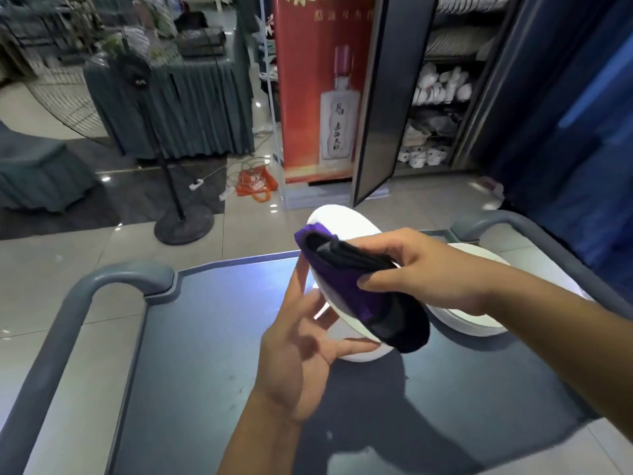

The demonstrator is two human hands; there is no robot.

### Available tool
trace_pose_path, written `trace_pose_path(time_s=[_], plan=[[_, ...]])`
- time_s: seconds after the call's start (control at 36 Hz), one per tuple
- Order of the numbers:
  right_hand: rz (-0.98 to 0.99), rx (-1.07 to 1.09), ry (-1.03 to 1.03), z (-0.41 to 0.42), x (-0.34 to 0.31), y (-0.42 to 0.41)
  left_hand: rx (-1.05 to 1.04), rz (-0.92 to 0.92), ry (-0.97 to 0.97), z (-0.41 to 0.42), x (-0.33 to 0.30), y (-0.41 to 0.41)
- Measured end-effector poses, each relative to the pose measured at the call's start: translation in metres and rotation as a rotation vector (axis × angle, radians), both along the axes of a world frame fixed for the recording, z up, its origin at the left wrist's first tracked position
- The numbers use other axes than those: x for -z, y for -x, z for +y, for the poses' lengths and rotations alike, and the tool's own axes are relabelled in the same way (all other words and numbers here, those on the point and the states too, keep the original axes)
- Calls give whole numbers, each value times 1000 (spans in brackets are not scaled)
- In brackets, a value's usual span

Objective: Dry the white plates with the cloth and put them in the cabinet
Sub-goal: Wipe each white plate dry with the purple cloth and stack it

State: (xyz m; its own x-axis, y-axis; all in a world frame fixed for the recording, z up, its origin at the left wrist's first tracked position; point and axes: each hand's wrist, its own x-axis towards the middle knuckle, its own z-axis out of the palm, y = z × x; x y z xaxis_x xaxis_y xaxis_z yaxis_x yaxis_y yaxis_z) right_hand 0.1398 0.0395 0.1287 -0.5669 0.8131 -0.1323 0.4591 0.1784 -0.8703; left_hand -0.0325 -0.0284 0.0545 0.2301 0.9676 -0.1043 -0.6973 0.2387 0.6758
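Note:
My left hand (pixel 301 341) holds a white plate (pixel 342 221) tilted on edge above the cart, fingers spread along its near rim. My right hand (pixel 421 272) presses a purple and black cloth (pixel 363 293) against the plate's face, covering its middle. A stack of white plates (pixel 479 320) rests on the cart to the right, partly hidden by my right arm. The cabinet (pixel 442 97) stands ahead on the right, its door (pixel 387 108) swung open, with white dishes on its shelves.
A grey service cart (pixel 191 354) with curved handles is under my hands. A standing fan (pixel 174 214) is on the floor to the left. A red banner (pixel 318 87) stands beside the cabinet door, an orange bag (pixel 255 181) and cables lie near it. Draped tables fill the back left.

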Motion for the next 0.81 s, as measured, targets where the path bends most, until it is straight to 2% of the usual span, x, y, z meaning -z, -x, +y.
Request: trace_pose_path(time_s=[0.14,0.42,0.47,0.56,0.61,0.69,0.75,0.81], plan=[[-189,-175,-96,-22,-1,-2,-91,33,108,-7,3,4],[-464,-345,-247,-40,7,-32,-209,145,40,-4,13,10],[-490,-253,-244,-41,16,-51,-225,174,28,-2,12,13],[-362,96,-227,-42,31,-79,-223,173,21,4,14,19],[-214,367,-213,-44,42,-93,-218,179,-3,7,14,21],[87,677,-7,-43,60,-108,-201,193,-17,8,12,20],[252,784,130,-39,68,-113,-176,217,-19,9,9,16],[338,836,195,-32,67,-114,-153,253,-18,9,5,8]])
